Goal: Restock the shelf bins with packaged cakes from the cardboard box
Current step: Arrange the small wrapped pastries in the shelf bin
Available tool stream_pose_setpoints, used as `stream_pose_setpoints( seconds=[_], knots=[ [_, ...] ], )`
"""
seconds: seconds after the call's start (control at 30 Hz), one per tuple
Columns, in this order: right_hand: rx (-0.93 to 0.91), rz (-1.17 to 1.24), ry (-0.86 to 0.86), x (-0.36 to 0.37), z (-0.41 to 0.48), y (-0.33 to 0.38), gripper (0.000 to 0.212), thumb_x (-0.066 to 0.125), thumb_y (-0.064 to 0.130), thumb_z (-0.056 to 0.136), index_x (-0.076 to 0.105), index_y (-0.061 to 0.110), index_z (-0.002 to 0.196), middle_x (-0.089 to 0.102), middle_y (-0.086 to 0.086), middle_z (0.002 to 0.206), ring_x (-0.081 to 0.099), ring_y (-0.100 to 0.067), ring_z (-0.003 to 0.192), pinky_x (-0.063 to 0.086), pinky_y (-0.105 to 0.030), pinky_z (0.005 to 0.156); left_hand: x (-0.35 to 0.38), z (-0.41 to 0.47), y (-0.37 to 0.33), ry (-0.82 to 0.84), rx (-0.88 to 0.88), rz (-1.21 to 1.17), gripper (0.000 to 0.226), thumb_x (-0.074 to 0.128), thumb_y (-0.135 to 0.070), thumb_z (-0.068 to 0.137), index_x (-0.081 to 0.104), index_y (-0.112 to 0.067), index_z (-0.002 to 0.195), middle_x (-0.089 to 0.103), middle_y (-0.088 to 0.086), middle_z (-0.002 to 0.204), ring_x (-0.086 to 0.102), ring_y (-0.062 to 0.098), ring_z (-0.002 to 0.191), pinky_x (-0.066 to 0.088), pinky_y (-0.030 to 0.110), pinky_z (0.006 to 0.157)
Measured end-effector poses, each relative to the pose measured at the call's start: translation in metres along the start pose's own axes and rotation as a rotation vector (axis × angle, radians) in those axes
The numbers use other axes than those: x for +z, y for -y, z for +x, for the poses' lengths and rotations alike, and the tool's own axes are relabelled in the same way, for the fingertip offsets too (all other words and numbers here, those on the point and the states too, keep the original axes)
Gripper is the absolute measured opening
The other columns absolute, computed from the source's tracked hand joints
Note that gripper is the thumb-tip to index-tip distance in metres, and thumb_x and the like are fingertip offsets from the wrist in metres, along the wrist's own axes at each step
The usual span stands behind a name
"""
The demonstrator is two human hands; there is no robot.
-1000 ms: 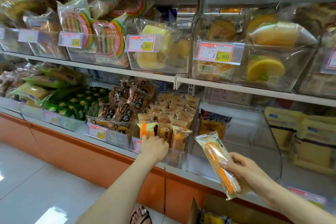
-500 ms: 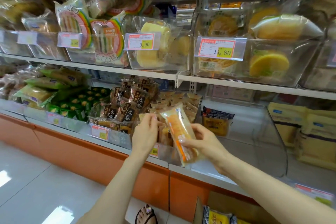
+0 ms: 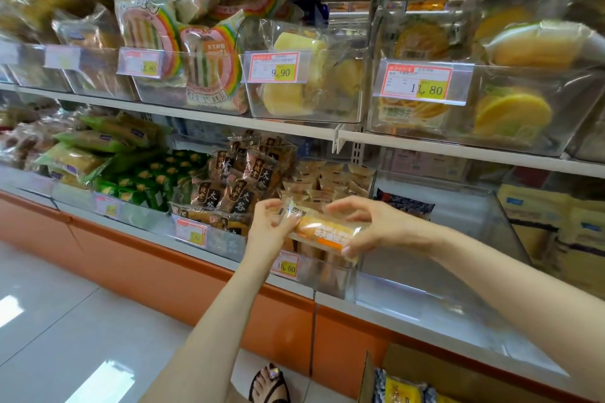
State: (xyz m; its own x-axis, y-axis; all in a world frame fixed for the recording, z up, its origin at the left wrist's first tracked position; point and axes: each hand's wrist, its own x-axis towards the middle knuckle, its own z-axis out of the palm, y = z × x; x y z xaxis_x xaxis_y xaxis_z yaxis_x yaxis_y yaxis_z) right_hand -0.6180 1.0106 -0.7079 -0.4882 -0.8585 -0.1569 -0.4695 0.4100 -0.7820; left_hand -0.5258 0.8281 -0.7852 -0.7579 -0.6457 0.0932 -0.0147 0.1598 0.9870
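Observation:
A long packaged cake (image 3: 322,231) in a clear wrapper with orange print lies crosswise over the front of a clear shelf bin (image 3: 330,275) on the lower shelf. My left hand (image 3: 270,227) pinches its left end. My right hand (image 3: 370,226) grips its right end, thumb below and fingers arched over the top. The bin holds several similar small cakes (image 3: 327,180) behind. The cardboard box (image 3: 425,376) stands on the floor at the bottom right, with yellow packs (image 3: 401,391) showing inside.
A nearly bare clear bin (image 3: 458,239) with one dark-topped pack (image 3: 404,204) sits right of my hands. Brown packs (image 3: 235,186) and green packs (image 3: 147,180) fill bins to the left. Upper shelf bins carry rainbow cakes (image 3: 154,29) and yellow round cakes (image 3: 514,111). A sandalled foot (image 3: 268,384) stands below.
My right hand carried the cake from low right up to the bin and turned it from upright to lying crosswise. My left hand left the bin's front and took the cake's left end.

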Motion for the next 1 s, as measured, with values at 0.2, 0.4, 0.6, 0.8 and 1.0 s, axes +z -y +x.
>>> stream_pose_setpoints(
  seconds=[0.2, 0.4, 0.6, 0.8, 1.0],
  knots=[
    [-0.027, 0.066, -0.237, 0.008, -0.010, -0.016, 0.048, 0.078, 0.014, 0.073, 0.057, 0.033, 0.111, 0.052, 0.012, 0.114, 0.051, -0.002, 0.098, 0.043, -0.015, 0.071, 0.000, -0.016, -0.006, -0.007, 0.146, 0.081, 0.039, 0.067, -0.032, 0.083, 0.042, -0.023, 0.111, 0.059, 0.000, 0.097, 0.058, 0.014, 0.087, 0.048, 0.032, 0.078],
    [0.076, 0.262, -0.316, 0.014, -0.026, -0.039, 0.031, 0.077, 0.013, 0.074, 0.066, 0.026, 0.101, 0.061, 0.001, 0.110, 0.061, -0.016, 0.094, 0.053, -0.021, 0.067, -0.011, -0.004, 0.013, -0.045, 0.101, 0.798, 0.025, 0.045, -0.038, 0.095, 0.053, -0.015, 0.099, 0.064, 0.002, 0.096, 0.059, 0.022, 0.091, 0.047, 0.034, 0.078],
    [0.093, 0.333, -0.339, 0.014, -0.041, -0.050, 0.031, 0.074, 0.004, 0.076, 0.066, 0.023, 0.100, 0.060, -0.002, 0.110, 0.064, -0.021, 0.092, 0.059, -0.033, 0.069, 0.002, 0.017, 0.028, 0.013, 0.208, 1.241, 0.028, 0.041, -0.038, 0.094, 0.055, -0.022, 0.113, 0.054, -0.001, 0.122, 0.044, 0.021, 0.114, 0.031, 0.038, 0.090],
    [0.074, 0.298, -0.414, 0.014, -0.044, -0.055, 0.033, 0.073, 0.001, 0.076, 0.065, 0.024, 0.099, 0.057, 0.003, 0.109, 0.063, -0.020, 0.094, 0.059, -0.029, 0.067, 0.007, 0.018, 0.028, -0.027, 0.204, 1.255, 0.030, 0.040, -0.041, 0.094, 0.057, -0.023, 0.112, 0.054, -0.003, 0.121, 0.045, 0.020, 0.113, 0.030, 0.038, 0.087],
    [0.001, 0.178, -0.458, 0.020, -0.038, -0.049, 0.034, 0.075, 0.008, 0.077, 0.063, 0.031, 0.099, 0.059, 0.009, 0.106, 0.060, -0.012, 0.092, 0.055, -0.020, 0.065, 0.002, 0.004, 0.011, -0.303, 0.313, 0.932, 0.019, 0.045, -0.025, 0.094, 0.058, -0.015, 0.104, 0.060, 0.000, 0.105, 0.052, 0.022, 0.100, 0.039, 0.036, 0.082]
  ],
)
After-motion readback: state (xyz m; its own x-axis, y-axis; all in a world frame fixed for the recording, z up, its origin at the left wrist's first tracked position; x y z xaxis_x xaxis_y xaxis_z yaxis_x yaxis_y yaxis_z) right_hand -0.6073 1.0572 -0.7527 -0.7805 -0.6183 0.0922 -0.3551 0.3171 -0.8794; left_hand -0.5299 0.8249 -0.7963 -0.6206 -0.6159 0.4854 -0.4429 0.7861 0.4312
